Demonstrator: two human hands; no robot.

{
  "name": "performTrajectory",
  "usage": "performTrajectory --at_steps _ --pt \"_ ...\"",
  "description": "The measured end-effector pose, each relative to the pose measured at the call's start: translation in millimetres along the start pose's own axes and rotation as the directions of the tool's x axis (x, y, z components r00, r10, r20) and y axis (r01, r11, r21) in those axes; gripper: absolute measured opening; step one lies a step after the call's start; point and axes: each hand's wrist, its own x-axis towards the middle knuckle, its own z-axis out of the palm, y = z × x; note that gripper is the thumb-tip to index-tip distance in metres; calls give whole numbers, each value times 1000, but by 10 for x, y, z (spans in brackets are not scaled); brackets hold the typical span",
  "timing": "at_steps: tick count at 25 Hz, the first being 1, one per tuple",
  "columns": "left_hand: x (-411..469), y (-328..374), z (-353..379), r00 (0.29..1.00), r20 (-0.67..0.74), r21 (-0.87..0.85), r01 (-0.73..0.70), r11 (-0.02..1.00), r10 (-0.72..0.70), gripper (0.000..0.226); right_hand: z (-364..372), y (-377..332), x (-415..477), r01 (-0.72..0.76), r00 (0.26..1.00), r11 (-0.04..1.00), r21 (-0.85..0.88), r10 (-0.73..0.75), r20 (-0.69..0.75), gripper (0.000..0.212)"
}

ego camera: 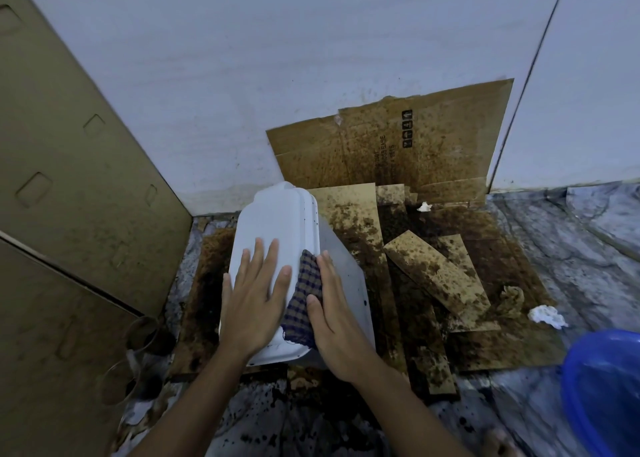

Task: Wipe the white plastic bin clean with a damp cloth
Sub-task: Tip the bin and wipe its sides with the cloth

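Left hand lay flat, fingers spread, on the upturned white bin; right hand pressed the checked cloth against it.

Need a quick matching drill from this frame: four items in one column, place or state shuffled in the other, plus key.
Items:
1. white plastic bin
2. checked blue-and-tan cloth
3. blue plastic basin
4. crumpled white tissue

Matches:
A. cut off at the lower right edge
B. upside down on stained cardboard
C. pressed under the right hand
D. lying loose at the cardboard's right edge

Pairs: 1-B, 2-C, 3-A, 4-D
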Motion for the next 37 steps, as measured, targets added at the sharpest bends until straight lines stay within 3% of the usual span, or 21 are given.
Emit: performTrajectory --at_steps 7,21,25,37 --pt "-79 -72 4 999 -6 -13 -31 999 31 67 17 33 221 0 1000 1000 -6 0 12 62" --pt "-102 -129 5 1000 -10 -45 -18 999 18 63 -401 -155 1549 -123 987 992 -32 125 102 61" --pt "-108 -101 -19 1000 12 -47 2 999 -1 56 -277 -140 1297 -87 996 996 -8 88 28 61" --pt "-95 -267 -51 1000 14 -62 -4 998 5 57 294 -129 -91 -22 999 998 -54 24 25 60"
